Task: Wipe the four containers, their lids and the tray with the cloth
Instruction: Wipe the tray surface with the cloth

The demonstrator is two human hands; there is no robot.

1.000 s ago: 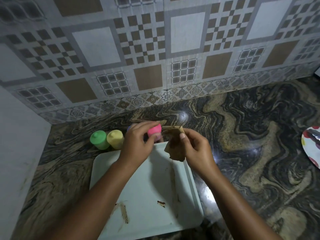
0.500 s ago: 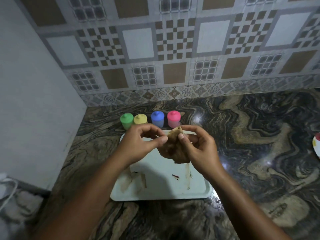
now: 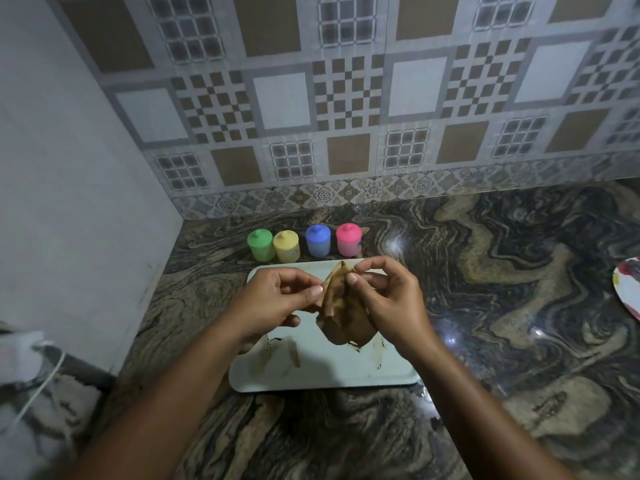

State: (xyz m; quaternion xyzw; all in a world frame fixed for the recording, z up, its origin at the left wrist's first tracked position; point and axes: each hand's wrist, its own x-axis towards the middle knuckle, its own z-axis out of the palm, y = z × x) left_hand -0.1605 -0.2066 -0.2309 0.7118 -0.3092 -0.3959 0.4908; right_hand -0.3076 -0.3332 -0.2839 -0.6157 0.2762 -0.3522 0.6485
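Grip: both hands are on the cloth [image 3: 341,315]. Left hand [image 3: 273,304] pinches its left edge between thumb and forefinger; right hand [image 3: 388,303] pinches the top corner and cups the bunched body of the cloth against the palm. Cloth is brown, crumpled, held in the air above the tray [image 3: 346,372], not touching it.

Layout: tray lies on the marbled surface [image 3: 485,306], near the person. Its near half carries brown streaks and smears at left, centre and right. Four containers stand upright in a row on the surface just beyond the tray's far edge, lids on: green container [image 3: 260,244], yellow container [image 3: 286,246], blue container [image 3: 317,240], pink container [image 3: 348,239]. Green and yellow touch or nearly so; blue and pink stand slightly apart. Part of a plate [image 3: 627,292] shows at the far right edge of view.

Judgement: the step in hand looks like refolding the cloth to present a usable face; the tray appears to remain unwiped. To do it well: fold to a flat pad with the cleanest side out, press it flat on the tray, wipe in long overlapping strokes towards one edge, steady the tray with the free hand, refold when the face is loaded.
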